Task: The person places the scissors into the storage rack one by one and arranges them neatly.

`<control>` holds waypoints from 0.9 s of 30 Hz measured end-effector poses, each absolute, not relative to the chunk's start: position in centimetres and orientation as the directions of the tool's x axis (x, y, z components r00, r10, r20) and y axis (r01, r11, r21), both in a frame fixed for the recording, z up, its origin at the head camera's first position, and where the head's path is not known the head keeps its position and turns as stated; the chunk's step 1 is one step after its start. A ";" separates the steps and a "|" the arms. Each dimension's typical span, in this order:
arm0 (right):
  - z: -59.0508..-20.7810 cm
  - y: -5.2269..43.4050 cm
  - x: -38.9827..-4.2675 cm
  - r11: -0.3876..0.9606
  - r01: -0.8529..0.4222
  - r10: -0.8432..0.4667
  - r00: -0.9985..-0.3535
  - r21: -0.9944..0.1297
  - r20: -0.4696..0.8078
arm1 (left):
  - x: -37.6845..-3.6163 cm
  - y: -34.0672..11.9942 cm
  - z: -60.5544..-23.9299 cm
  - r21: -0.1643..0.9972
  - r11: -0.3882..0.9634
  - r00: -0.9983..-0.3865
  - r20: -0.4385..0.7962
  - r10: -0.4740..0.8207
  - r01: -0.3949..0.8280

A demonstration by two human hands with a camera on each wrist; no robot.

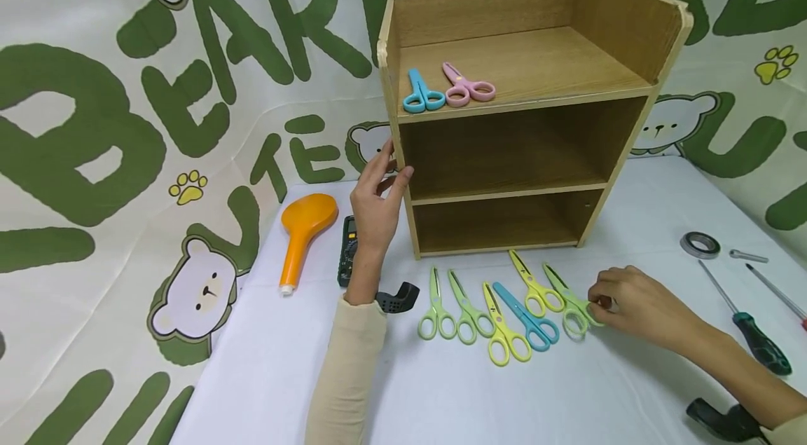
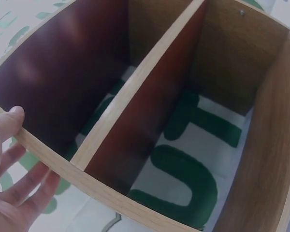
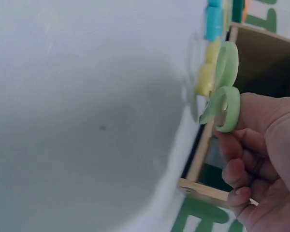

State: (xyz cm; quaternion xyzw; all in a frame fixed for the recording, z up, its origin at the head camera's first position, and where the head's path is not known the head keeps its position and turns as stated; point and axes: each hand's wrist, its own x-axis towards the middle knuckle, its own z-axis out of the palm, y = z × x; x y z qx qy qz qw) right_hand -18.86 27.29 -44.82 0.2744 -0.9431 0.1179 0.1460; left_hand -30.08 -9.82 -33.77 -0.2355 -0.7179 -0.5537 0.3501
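Pinching light-green scissors before a light-brown wooden shelf unit

The right hand has thumb and forefinger closed on a handle loop, its other fingers curled. The left hand is partly open, its thumb over the front edge of the unit's left side panel and its fingers along the outside.

The held pair is at the right end of a row on the white cloth, in front of the unit. Beside it are two more light-green pairs, two yellow pairs and a blue pair. Pale-blue scissors and pink scissors lie on the top shelf.

Farther left are an orange paddle-shaped object and a black multimeter; farther right, a dark tape roll and a green-and-black-handled screwdriver.
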 end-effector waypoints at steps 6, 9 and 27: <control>-41.7 27.4 -16.8 0.812 -0.552 -0.442 -0.794 -0.190 0.417 | -30.1 -9.6 -33.8 0.631 0.263 -0.643 0.764 -0.048 0.730; -39.4 27.3 -15.9 0.771 -0.596 -0.445 -0.756 -0.223 0.480 | -30.1 -9.7 -33.8 0.635 0.269 -0.648 0.760 -0.051 0.724; -24.4 25.4 -17.7 0.676 -0.725 -0.499 -0.585 -0.136 0.640 | -30.2 -9.9 -34.0 0.648 0.260 -0.659 0.750 -0.053 0.716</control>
